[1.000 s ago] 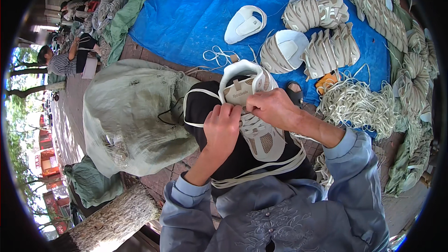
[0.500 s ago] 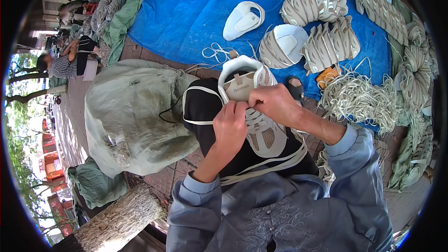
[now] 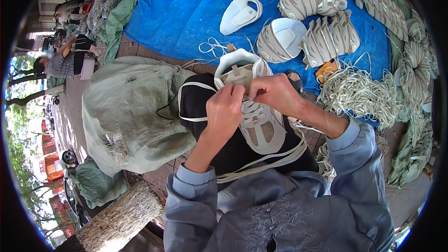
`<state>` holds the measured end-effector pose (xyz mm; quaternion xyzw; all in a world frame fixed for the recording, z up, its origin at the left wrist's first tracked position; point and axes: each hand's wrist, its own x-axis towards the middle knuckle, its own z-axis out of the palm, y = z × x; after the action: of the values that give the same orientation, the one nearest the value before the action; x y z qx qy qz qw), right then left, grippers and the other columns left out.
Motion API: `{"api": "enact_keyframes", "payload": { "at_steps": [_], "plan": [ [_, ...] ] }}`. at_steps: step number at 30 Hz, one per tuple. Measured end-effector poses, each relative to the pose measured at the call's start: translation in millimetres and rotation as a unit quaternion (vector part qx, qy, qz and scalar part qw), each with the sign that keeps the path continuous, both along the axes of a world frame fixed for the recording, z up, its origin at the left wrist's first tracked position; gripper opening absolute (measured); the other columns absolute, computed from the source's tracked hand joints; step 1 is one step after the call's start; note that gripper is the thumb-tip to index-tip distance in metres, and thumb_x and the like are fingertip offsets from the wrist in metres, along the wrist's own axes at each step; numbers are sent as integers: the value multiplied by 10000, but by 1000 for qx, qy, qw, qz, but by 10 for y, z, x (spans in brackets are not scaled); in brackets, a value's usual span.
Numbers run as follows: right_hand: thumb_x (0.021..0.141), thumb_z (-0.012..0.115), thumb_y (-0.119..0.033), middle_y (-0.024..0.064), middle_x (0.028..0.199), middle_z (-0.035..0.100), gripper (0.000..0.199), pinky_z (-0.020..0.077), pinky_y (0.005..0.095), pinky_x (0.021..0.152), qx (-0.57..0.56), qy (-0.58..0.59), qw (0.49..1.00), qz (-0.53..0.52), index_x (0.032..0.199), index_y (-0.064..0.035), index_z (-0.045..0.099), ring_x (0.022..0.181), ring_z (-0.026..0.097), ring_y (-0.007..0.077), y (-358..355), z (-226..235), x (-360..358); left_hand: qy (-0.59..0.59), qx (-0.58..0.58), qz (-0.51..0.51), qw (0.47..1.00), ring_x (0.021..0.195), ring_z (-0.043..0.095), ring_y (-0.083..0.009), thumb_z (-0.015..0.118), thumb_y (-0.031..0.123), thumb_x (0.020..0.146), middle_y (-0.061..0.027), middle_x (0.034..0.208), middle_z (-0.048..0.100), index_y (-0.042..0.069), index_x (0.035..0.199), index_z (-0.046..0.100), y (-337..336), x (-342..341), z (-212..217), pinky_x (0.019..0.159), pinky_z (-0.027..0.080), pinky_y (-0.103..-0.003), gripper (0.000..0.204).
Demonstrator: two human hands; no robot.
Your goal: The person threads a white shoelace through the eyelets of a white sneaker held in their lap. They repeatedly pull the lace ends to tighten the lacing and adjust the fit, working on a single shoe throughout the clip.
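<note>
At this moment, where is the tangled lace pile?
In the head view, the tangled lace pile lies right of the right hand, at the near edge of the blue tarp, beside an orange object.

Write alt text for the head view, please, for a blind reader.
The left hand and right hand pinch close together at the tongue of a beige shoe. Beyond it, stacked shoe uppers lie on a blue sheet, near tangled pale laces.

An outdoor shoe workplace on sun-dappled street pavement (image 3: 72,112): leafy trees (image 3: 21,154) and red shopfronts (image 3: 54,173) fill the far left, a rough tree trunk (image 3: 119,217) slants across the lower left, and a blue tarpaulin (image 3: 182,18) along the top carries nested stacks of beige shoe uppers (image 3: 330,39), with a tangled heap of white shoelaces (image 3: 357,95) at right
</note>
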<state>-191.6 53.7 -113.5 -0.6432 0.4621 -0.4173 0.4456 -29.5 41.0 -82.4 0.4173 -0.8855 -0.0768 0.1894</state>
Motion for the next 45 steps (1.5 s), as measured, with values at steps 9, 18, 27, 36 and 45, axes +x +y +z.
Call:
{"api": "enact_keyframes", "payload": {
  "at_steps": [9, 18, 27, 36, 45],
  "plan": [
    [635, 649, 40, 27, 633, 595, 117, 435, 215, 535, 35, -2, 999, 17, 710, -27, 590, 577, 539, 55, -6, 19, -17, 30, 81, -114, 990, 572, 552, -257, 517, -66, 635, -81, 653, 504, 51, 738, 492, -158, 175, 31, 466, 435, -345, 158],
    [615, 620, 21, 57, 616, 580, 118, 435, 268, 508, 50, -39, 998, 7, 694, -61, 586, 548, 570, 143, -16, 32, 0, -21, 17, -185, 982, 530, 521, -249, 525, -35, 601, -83, 614, 476, 41, 702, 482, -302, 87, 118, 451, 404, -340, 134],
    [639, 624, -3, 79, 632, 577, 88, 451, 294, 532, 16, -6, 1000, -20, 684, -53, 567, 576, 582, 205, 76, 57, 56, 102, 32, -22, 994, 567, 529, -272, 520, -72, 587, -86, 653, 496, 57, 754, 459, 33, -8, -102, 477, 420, -356, 220],
    [668, 629, -4, 55, 677, 608, 131, 434, 247, 494, 165, -12, 986, 36, 791, -36, 594, 529, 548, 122, 120, 233, -100, 250, 230, 190, 921, 505, 535, -87, 455, -3, 842, -55, 740, 590, 24, 913, 530, 414, -54, -1, 452, 408, -236, 107],
    [641, 588, -5, 77, 590, 509, 128, 411, 337, 456, -261, 215, 941, 15, 738, -69, 536, 526, 535, 240, -196, 141, 0, 278, 280, 208, 895, 550, 585, -196, 428, -28, 825, -131, 744, 565, 48, 991, 482, 434, -40, 57, 494, 456, -301, 191]
  ]
}}
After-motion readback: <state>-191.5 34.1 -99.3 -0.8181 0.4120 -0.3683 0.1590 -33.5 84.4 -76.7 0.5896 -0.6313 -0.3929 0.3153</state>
